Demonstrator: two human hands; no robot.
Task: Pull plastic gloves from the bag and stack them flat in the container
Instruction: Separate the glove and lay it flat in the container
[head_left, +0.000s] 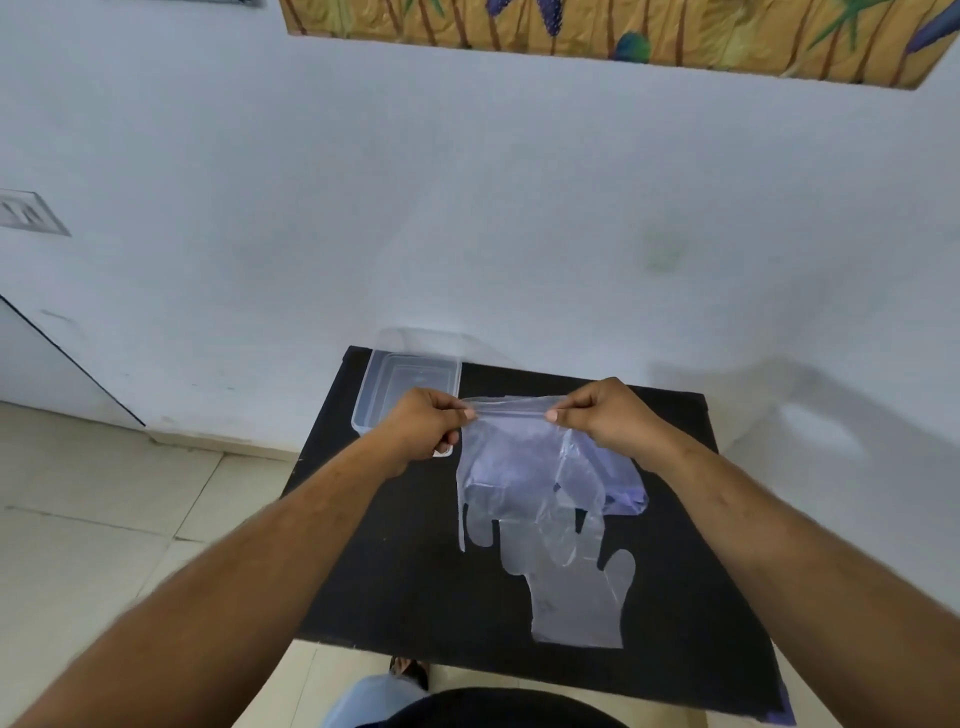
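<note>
Two hands stretch a glove cuff above the table, container apparently empty

Head view. Both hands are raised over a black table (395, 571). The left hand (423, 428) pinches one corner of a clear plastic glove (519, 467) between thumb and forefinger, its other fingers curled in. The right hand (605, 421) pinches the opposite corner in the same way. Between them the cuff edge is pulled taut, and the rest of the glove hangs down below the hands, finger shapes pointing toward the person.

Under the right hand, partly behind the hanging glove, lies the bluish plastic bag (626, 488), crumpled on the table. Nearer the person than both hands, a second glove (582, 597) lies flat on the table, thumb out to the right, its upper part overlapped by the held one.

Just beyond the left hand, and partly hidden by it, sits the clear container (410, 379) at the far left corner of the table. Its visible floor looks bare, though clear film there would be hard to spot.

Progress, as a judgement: early. At least two gloves are out of the bag, none is plainly stacked yet, and both remain to be laid flat inside. How many the bag holds cannot be told.

No brand, label or legible writing shows on the bag, gloves or container.
</note>
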